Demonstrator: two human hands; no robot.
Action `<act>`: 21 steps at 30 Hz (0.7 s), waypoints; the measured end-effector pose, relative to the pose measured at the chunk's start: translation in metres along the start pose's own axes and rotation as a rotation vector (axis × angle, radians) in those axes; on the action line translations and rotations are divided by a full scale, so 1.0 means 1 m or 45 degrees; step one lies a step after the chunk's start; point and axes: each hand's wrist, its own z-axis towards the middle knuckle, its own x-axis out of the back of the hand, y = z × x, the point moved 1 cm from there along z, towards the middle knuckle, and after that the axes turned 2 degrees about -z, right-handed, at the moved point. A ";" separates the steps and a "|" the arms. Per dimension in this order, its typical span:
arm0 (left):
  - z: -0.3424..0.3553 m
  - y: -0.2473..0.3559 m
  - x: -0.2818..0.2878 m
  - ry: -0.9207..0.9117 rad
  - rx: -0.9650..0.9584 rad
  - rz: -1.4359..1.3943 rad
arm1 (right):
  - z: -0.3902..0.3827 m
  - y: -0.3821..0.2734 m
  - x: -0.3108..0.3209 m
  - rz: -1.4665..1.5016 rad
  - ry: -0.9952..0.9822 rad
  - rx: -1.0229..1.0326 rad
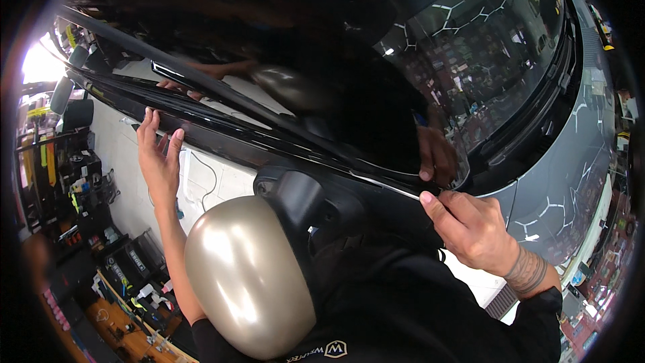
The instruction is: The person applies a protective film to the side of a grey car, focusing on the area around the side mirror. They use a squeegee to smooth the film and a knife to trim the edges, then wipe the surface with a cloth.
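Note:
My left hand (159, 158) rests its fingertips on the black door edge below the side window, with fingers apart and nothing in them. Closed around one end of a thin, pale, strip-like tool (388, 186) is my right hand (470, 228). The tool's far end meets the black trim (295, 148) along the bottom of the window, near its front corner; exactly how the tip sits there cannot be made out. Between my arms stands a side mirror (252, 275) with a gold-beige cover, its black base (299, 195) attached to the door.
Dark side glass (302, 47) reflects both hands. A windscreen (484, 60) and a grey bonnet (571, 181) lie to the right. On the left are a pale floor (121, 168), a thin cable (213, 181) and a shelf rack (47, 154) with assorted items.

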 end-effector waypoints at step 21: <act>0.001 -0.002 -0.002 -0.005 -0.052 0.039 | -0.017 0.009 0.004 -0.011 -0.003 -0.010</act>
